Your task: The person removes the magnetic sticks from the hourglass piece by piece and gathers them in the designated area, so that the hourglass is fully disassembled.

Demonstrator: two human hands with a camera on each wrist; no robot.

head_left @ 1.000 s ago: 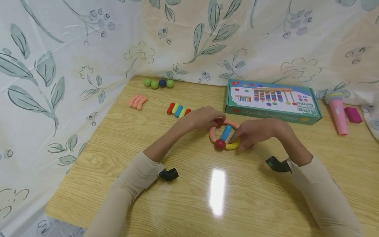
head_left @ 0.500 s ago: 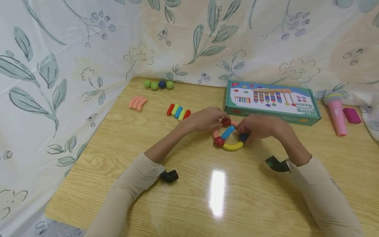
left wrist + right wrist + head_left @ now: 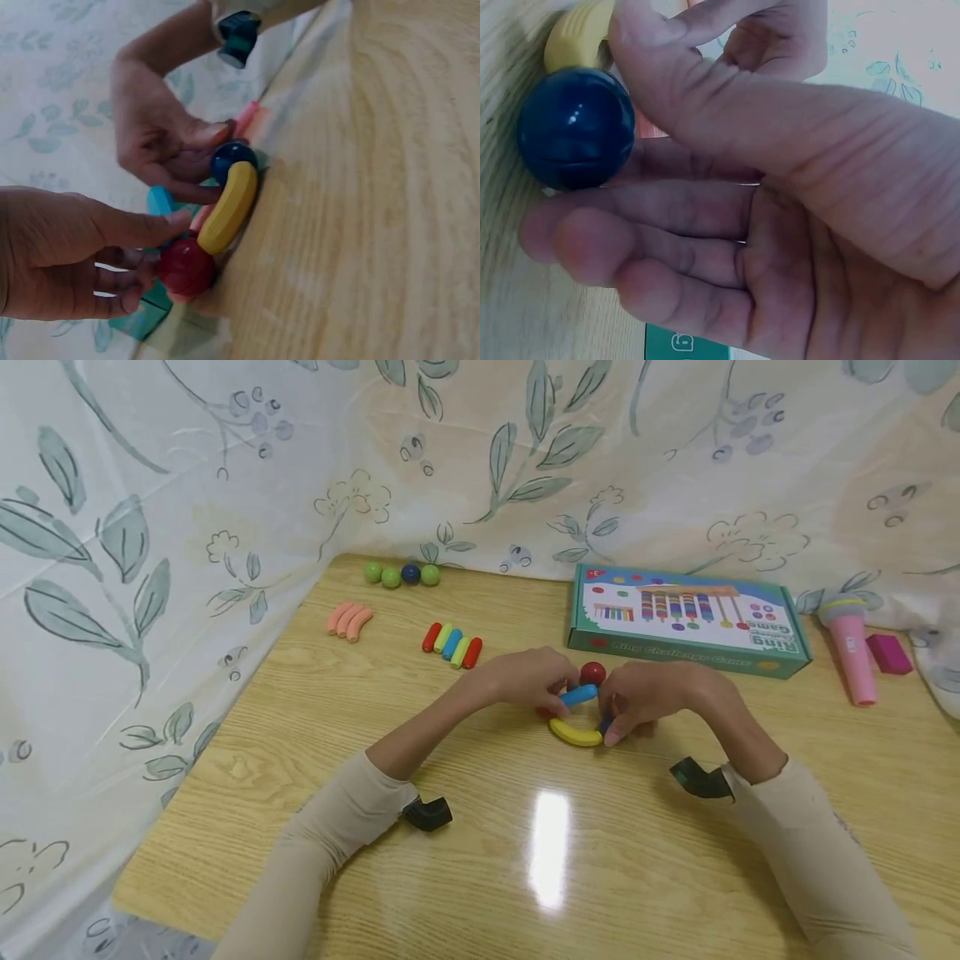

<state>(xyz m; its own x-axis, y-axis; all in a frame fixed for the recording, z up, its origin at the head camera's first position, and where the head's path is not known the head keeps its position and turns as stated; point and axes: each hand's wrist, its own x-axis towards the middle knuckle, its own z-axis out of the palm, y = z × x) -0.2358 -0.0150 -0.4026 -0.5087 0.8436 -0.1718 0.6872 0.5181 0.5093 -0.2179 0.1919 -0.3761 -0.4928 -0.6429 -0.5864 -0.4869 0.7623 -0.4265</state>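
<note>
Item: toy assembly of coloured pieces, mid-table, a little toward the far edge, between both hands.

- Yellow curved piece (image 3: 574, 733) — lies on the table (image 3: 480, 860) as the near arc of the assembly; a dark blue ball (image 3: 575, 127) sits at its right end, a red ball (image 3: 184, 266) at its left end.
- Blue straight piece (image 3: 579, 696) — raised above the yellow arc, a second red ball (image 3: 592, 673) just beyond it.
- Right hand (image 3: 652, 693) — fingers curled, thumb and forefinger pinching the dark blue ball, seemingly to keep it seated against the arc's end.
- Left hand (image 3: 525, 681) — fingers curled about the left side of the assembly, by the first red ball and the blue piece; likely steadying them. Exactly which piece it grips cannot be told.

Spare stock, far-left corner: row of green and blue balls (image 3: 401, 574); pink curved pieces (image 3: 348, 619); row of short coloured sticks (image 3: 452, 645).
Far edge: printed game box (image 3: 686, 618). Far-right corner: pink toy microphone (image 3: 851, 647).
</note>
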